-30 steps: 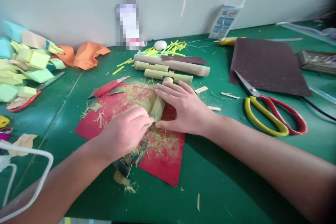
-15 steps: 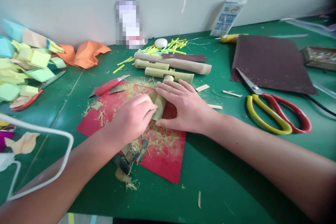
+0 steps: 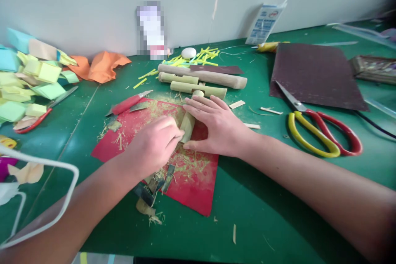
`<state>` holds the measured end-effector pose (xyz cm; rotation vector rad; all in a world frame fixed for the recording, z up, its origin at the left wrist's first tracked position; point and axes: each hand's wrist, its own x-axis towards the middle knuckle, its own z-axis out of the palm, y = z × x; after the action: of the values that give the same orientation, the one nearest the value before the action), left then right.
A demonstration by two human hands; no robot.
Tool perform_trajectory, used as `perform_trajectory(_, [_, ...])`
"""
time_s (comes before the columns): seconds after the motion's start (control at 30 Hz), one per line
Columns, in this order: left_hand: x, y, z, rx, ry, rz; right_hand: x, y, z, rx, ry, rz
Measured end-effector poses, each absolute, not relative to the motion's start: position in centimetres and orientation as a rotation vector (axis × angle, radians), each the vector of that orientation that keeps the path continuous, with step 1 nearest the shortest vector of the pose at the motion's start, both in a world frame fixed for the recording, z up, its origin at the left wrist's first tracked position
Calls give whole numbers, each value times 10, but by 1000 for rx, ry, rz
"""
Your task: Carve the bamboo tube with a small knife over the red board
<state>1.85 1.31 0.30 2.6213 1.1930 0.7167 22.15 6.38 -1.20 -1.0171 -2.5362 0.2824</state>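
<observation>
A short pale bamboo tube (image 3: pixel 187 126) lies at a slant on a red sheet (image 3: pixel 198 189) strewn with shavings. My right hand (image 3: pixel 213 126) rests over it, fingers stretched across its far part and thumb near its close end, pinning it down. Against the tube's left side, my left hand (image 3: pixel 157 140) is closed in a pinch; whatever its fingers hold is hidden. To the left, a red-handled craft knife (image 3: pixel 128 104) lies on the sheet's upper edge. Beyond my right hand are notched bamboo tubes (image 3: pixel 201 89) and a longer greyish bamboo stick (image 3: pixel 213 77).
Red-and-yellow scissors (image 3: pixel 314 126) and dark sandpaper-like sheet (image 3: pixel 318 76) lie at right. Folded paper pieces (image 3: pixel 34 74) and orange paper (image 3: pixel 102 67) crowd the left. A white cable (image 3: pixel 69 189) crosses near my left forearm. Peeled bamboo scraps (image 3: pixel 151 192) sit by the sheet's near edge.
My left hand has shifted slightly toward me along the bamboo tube, still pinched. My right hand stays on the tube. The whole view has moved a little.
</observation>
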Motion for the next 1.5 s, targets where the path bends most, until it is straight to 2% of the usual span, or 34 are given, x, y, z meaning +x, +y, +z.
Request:
perform_trajectory(0.27, [18, 17, 0, 2627, 1164, 815, 220, 64, -12, -1029, -2533, 275])
perform_trajectory(0.43, [15, 10, 2, 2588, 1175, 719, 221, 64, -12, -1011, -2531, 276])
perform_trajectory(0.6, [19, 15, 0, 2618, 1173, 841, 221, 64, -12, -1017, -2526, 274])
perform_trajectory(0.77, [18, 10, 0, 2593, 1178, 749, 221, 64, -11, -1018, -2537, 281])
perform_trajectory(0.93, [15, 16, -3, 2612, 1130, 863, 219, 64, -10, -1034, -2543, 268])
perform_trajectory(1.1, [12, 12, 2, 2623, 1055, 731, 220, 64, -12, -1018, -2536, 269])
perform_trajectory(1.23, [14, 18, 0, 2589, 1064, 818, 220, 65, -12, -1002, -2526, 265])
perform_trajectory(1.33, [16, 29, -4, 2362, 1197, 930, 219, 65, -12, -1008, -2526, 266])
perform_trajectory(1.5, [15, 34, -8, 1532, 1361, 1131, 218, 65, -11, -1005, -2551, 249])
